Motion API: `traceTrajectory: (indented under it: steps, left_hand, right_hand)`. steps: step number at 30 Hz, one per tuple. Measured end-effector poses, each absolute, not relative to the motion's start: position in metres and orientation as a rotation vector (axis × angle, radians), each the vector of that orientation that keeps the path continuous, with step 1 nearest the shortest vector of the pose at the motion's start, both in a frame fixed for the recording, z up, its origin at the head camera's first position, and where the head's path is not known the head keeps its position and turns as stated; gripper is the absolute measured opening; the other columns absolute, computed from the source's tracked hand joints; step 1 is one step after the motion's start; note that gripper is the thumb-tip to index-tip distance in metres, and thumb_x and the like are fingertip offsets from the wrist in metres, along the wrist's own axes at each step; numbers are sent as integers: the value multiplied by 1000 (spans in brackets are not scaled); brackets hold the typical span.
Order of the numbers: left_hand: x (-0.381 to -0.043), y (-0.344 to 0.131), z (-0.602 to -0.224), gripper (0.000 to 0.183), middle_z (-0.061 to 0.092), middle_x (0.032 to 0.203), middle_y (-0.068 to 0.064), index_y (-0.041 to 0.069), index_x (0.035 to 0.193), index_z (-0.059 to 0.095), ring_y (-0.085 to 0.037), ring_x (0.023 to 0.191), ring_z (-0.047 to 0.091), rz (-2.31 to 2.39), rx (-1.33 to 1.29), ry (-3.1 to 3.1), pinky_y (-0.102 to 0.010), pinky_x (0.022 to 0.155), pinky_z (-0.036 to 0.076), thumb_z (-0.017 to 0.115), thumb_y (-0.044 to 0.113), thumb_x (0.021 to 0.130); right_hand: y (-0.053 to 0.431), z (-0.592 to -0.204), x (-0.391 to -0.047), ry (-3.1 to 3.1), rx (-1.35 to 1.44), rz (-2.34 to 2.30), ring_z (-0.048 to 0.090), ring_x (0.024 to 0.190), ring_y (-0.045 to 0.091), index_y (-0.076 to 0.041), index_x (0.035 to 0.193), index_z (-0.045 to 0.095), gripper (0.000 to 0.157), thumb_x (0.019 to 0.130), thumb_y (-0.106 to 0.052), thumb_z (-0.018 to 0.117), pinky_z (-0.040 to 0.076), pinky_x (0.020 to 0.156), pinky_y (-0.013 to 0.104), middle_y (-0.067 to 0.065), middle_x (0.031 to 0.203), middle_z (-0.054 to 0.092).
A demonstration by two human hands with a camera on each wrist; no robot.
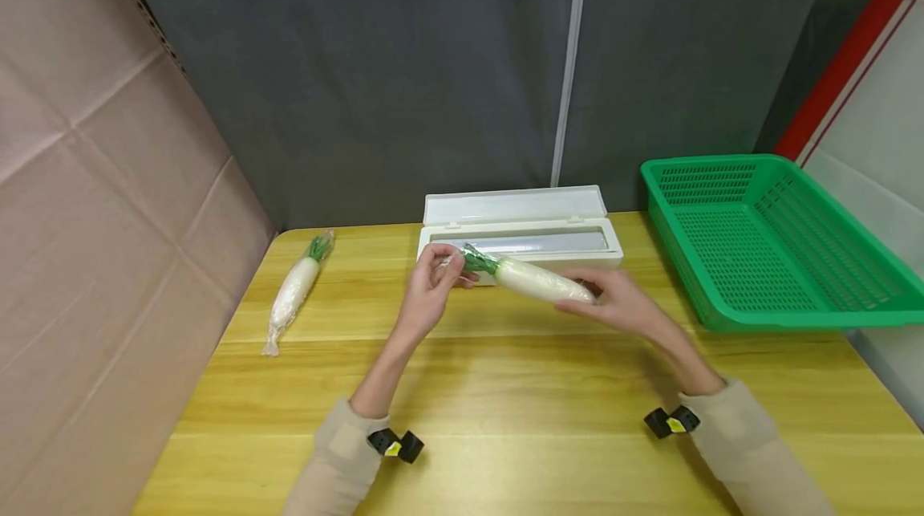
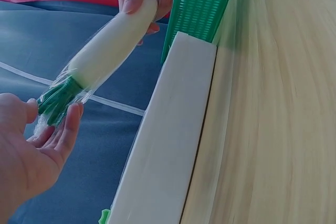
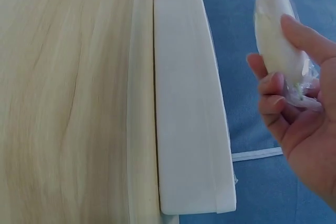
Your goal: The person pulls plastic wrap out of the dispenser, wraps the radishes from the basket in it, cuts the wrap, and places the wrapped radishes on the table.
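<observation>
A white radish (image 1: 537,280) with green leaf stubs, wrapped in clear film, is held between both hands in front of a white film dispenser (image 1: 613,255). My left hand (image 1: 426,295) holds the wrapped green end (image 2: 60,98), thumb on one side and fingers on the other. At the opposite end, my right hand (image 1: 617,301) grips the white tip; in the right wrist view its thumb and fingers close round the radish (image 3: 275,30), with bunched film at the tip. The dispenser's lid (image 1: 516,205) stands raised, and a film roll (image 1: 541,244) lies inside.
A second wrapped radish (image 1: 294,291) lies on the wooden table (image 1: 505,396) at the left. At the right stands a green plastic basket (image 1: 682,259) with perforated walls. Behind the dispenser hangs a dark grey curtain (image 1: 361,83); a pinkish panel (image 1: 108,219) borders the left side.
</observation>
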State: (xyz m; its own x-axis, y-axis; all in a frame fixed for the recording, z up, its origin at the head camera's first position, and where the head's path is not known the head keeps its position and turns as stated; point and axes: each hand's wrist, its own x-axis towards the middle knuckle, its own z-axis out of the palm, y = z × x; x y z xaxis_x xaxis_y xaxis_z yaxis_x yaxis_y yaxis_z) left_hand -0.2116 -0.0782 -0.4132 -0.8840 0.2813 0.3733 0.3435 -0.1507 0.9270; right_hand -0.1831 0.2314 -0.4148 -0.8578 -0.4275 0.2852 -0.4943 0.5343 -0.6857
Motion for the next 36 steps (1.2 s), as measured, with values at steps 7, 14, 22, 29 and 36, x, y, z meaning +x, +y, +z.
traceTrajectory:
  steps: [7, 14, 22, 29, 36]
  left_hand:
    - [-211, -70, -413, 34, 58, 123, -26, -7, 135, 40, -24, 95, 68, -2267, -694, -1961, -61, 87, 52, 53, 3, 104]
    - [-209, -58, -414, 50, 55, 126, -30, -2, 146, 27, -28, 99, 67, -2282, -629, -1894, -61, 87, 53, 54, 7, 105]
    - [-204, -44, -422, 52, 54, 132, -26, -7, 148, 32, -43, 114, 60, -2235, -557, -2101, -49, 92, 54, 54, 17, 107]
    - [-204, -29, -424, 44, 56, 128, -26, -8, 140, 44, -41, 116, 58, -2246, -607, -2134, -52, 96, 52, 56, 16, 105]
    - [-205, -25, -422, 45, 56, 124, -22, -7, 137, 43, -26, 110, 58, -2269, -484, -2112, -38, 94, 55, 62, 17, 102]
  right_hand:
    - [222, -415, -182, -2585, 726, 1189, 55, 72, 15, -6, 121, 72, 36, 88, -18, 80, 46, 58, 26, 1, 95, 71]
    - [211, -416, -184, -2501, 659, 1142, 54, 71, 16, -3, 115, 74, 33, 86, -15, 81, 42, 59, 27, 2, 87, 70]
    - [192, -421, -186, -2381, 623, 1213, 54, 70, 17, 1, 116, 72, 32, 86, -8, 79, 42, 59, 26, 8, 90, 71]
    - [173, -431, -191, -2261, 640, 1255, 54, 67, 17, 1, 114, 72, 33, 84, -5, 81, 42, 56, 24, 9, 89, 71]
    - [157, -434, -190, -2325, 631, 1345, 59, 68, 15, 0, 122, 68, 37, 88, -11, 79, 50, 55, 25, 11, 94, 70]
